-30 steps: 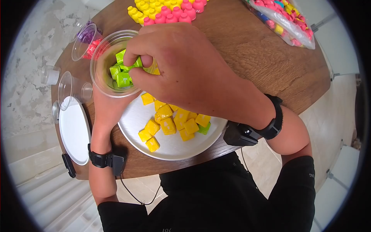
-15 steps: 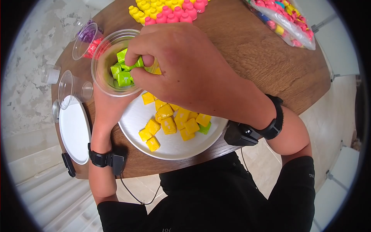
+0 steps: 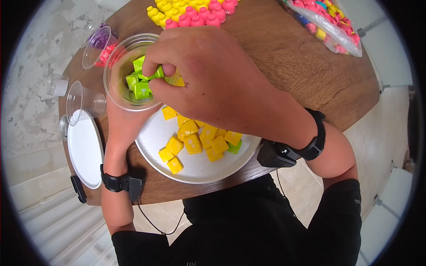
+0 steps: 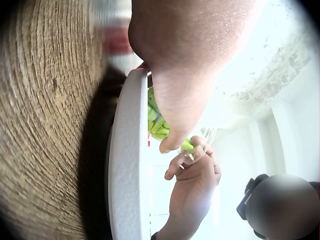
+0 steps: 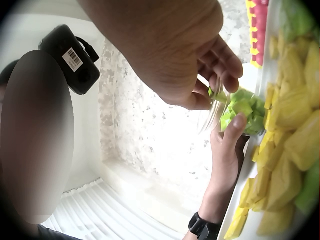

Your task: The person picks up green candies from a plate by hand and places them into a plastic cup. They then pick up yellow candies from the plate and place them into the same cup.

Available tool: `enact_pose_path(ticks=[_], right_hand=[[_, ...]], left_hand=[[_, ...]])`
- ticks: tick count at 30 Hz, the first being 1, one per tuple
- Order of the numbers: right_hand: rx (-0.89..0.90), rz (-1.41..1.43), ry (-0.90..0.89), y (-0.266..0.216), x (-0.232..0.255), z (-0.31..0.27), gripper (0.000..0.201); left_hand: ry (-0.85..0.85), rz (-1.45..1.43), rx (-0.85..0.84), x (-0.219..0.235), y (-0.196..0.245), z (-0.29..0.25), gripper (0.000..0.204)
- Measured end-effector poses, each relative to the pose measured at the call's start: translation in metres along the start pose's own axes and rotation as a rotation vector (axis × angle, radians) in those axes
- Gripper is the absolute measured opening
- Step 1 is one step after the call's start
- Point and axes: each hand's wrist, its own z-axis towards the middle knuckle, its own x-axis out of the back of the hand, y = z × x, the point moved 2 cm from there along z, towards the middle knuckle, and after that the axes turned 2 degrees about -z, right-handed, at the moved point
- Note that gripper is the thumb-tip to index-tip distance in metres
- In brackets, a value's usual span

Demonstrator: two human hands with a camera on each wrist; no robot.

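Observation:
My left hand point(image 3: 126, 122) grips a clear plastic cup point(image 3: 112, 91), tilted so its mouth faces the head camera. Several green wrapped candies point(image 3: 142, 91) lie inside it. Over the cup's mouth, my right hand point(image 3: 204, 75) pinches one green candy point(image 5: 215, 95) between thumb and fingers; the right wrist view shows it at the rim. Below both hands sits a round white plate point(image 3: 199, 175) with a heap of yellow wrapped candies point(image 3: 193, 144). A green candy point(image 3: 234, 147) lies at the heap's right side. The back of the plate is hidden under my right hand.
Yellow and pink bottle-shaped pieces point(image 3: 205, 14) stand at the back. Cups with purple point(image 3: 101, 41) and red candies point(image 3: 106, 55) are at the far left, near an empty clear cup point(image 3: 76, 104) lying beside a white oval tray point(image 3: 84, 150). A bag of colourful pieces point(image 3: 326, 26) lies back right.
Both hands stay almost still over the plate. The cup and the pinched candy shift only slightly.

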Motion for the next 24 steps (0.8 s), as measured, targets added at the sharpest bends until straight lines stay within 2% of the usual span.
enact_pose_path(ticks=[24], right_hand=[[0.053,-0.047,0.038,-0.0002,-0.0008,-0.0023,0.019]], left_hand=[[0.009,0.047,-0.012,0.0009,-0.0041,-0.0007,0.086]])
